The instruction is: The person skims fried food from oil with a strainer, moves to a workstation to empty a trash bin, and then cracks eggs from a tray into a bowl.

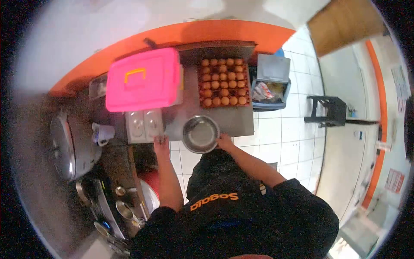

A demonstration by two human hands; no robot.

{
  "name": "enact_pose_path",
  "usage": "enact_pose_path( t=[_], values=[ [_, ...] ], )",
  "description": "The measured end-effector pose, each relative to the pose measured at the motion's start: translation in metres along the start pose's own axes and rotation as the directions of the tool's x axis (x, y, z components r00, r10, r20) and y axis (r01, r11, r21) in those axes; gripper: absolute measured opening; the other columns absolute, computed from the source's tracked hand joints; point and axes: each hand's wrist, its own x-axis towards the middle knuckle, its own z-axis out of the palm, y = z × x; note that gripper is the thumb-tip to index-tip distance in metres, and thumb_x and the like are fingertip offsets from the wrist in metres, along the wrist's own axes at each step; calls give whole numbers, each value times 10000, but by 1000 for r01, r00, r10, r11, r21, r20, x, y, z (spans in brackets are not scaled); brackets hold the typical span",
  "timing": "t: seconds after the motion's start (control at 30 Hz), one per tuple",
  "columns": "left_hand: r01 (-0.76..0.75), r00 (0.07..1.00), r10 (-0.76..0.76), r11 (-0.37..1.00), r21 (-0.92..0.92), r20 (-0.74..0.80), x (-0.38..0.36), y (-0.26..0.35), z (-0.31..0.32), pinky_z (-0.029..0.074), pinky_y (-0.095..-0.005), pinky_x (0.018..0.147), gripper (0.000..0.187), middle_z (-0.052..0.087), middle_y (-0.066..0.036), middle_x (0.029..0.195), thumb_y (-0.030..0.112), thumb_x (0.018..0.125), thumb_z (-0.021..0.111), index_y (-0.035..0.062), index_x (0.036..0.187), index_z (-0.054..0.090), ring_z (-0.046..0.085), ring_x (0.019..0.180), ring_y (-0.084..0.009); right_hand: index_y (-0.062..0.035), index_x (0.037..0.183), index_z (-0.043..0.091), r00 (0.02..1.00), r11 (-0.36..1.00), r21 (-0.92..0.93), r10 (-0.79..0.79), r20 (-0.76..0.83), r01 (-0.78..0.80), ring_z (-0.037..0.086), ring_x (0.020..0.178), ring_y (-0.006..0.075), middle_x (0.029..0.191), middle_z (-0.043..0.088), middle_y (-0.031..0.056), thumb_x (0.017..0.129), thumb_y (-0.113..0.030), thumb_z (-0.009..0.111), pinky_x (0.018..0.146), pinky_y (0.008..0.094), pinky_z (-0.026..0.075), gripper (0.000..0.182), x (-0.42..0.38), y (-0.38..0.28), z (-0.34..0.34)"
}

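Bowl (200, 134) placement is the thing I'd worry about: it's sitting right at the near edge of the metal counter (233, 118), and part of its rim looks like it hangs past that edge over the tiled floor (284, 134). Your right hand (224, 141) is on the rim at about 4 o'clock of the bowl, fingers curled against it, though I can't tell whether that's a real pinch or just a steadying touch. If it's only a touch, a small nudge toward you could tip the bowl off the counter, and it looks empty, so it'd probably slide easily.

Your left hand (161, 144) is out at roughly 9 o'clock of the bowl, near but not touching it, resting at the counter edge just below the white box with two round dials (144, 125). It seems to be closed on something small, but it's too blurry to call, so I can't tell what that grip is doing.

Second worry: the egg tray (224, 82) sits at 12 o'clock of the bowl, close behind it. Shove the bowl away from you too hard and the rim could knock the front row of eggs. The pink lidded box (143, 80) at 10 o'clock is far enough off to be no bother.
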Motion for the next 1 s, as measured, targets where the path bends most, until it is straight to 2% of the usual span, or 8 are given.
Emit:
enact_pose_path(
  t=[0.07, 0.23, 0.33, 0.47, 0.73, 0.8, 0.93, 1.0],
  values=[
    [217, 855, -475, -38, -975, 208, 0, -3, 4, 395, -478, 890, 371, 416, -150, 1122, 261, 831, 490, -9, 1079, 436, 426, 1039, -283, 23, 938, 537, 963, 935, 239, 271, -10, -261, 605, 669, 232, 793, 587, 124, 777, -157, 531, 560, 324, 531, 242, 7, -23, 4],
    [618, 697, -574, 179, -765, 429, -44, -38, 39, 369, -511, 897, 622, 329, -169, 1256, 383, 831, 479, 33, 1282, 231, 373, 1122, -333, 8, 911, 540, 956, 976, -8, 215, 197, -218, 587, 601, 207, 790, 580, 117, 776, -186, 537, 498, 331, 510, 236, 4, -17, -46],
    [705, 636, -586, 178, -686, 502, -76, -16, 70, 391, -490, 876, 618, 358, -169, 1222, 391, 829, 482, 51, 1279, 230, 413, 1078, -323, -62, 950, 571, 836, 813, 372, 528, -148, -447, 607, 758, 291, 800, 623, 120, 731, -236, 570, 683, 392, 488, 280, 4, 19, -124],
    [673, 693, -643, 414, -613, 326, -117, -26, 106, 463, -438, 752, 512, 465, -139, 1107, 337, 826, 479, 58, 1223, 314, 528, 922, -284, -31, 752, 585, 596, 918, -285, -69, -800, -276, 565, 732, 341, 769, 591, 163, 720, -160, 552, 624, 435, 435, 137, 24, 43, -273],
    [702, 679, -734, 660, -267, -29, -309, -53, 180, 454, -321, 622, 283, 541, -101, 879, 172, 769, 534, 45, 1017, 486, 554, 686, -184, -81, 857, 521, 815, 483, -856, -412, -408, -184, 510, 859, 272, 880, 506, 93, 668, -189, 590, 705, 373, 417, 229, 94, 84, -399],
    [153, 958, -250, 861, 486, 142, -366, -79, 193, 461, -321, 672, 284, 565, -129, 879, 190, 745, 540, 24, 976, 536, 574, 746, -205, -97, 867, 519, 840, 409, -895, -410, -356, -180, 491, 862, 236, 883, 486, 68, 690, -172, 553, 724, 353, 402, 195, 93, 70, -402],
    [584, 810, -566, 802, -125, 151, -437, -110, 228, 457, -327, 763, 262, 572, -145, 969, 174, 735, 529, 27, 947, 577, 570, 868, -257, -97, 853, 518, 814, 398, -914, -504, -290, -79, 495, 839, 233, 853, 489, 51, 702, -192, 532, 679, 360, 414, 179, 108, 95, -405],
    [-131, 893, -159, 804, 580, 422, -439, -70, 230, 466, -325, 744, 295, 571, -155, 960, 145, 742, 522, 10, 1004, 550, 570, 850, -252, -92, 854, 518, 869, 386, -922, -448, -211, -25, 495, 841, 234, 848, 492, 44, 705, -206, 524, 664, 364, 417, 188, 109, 98, -412]
  ],
)
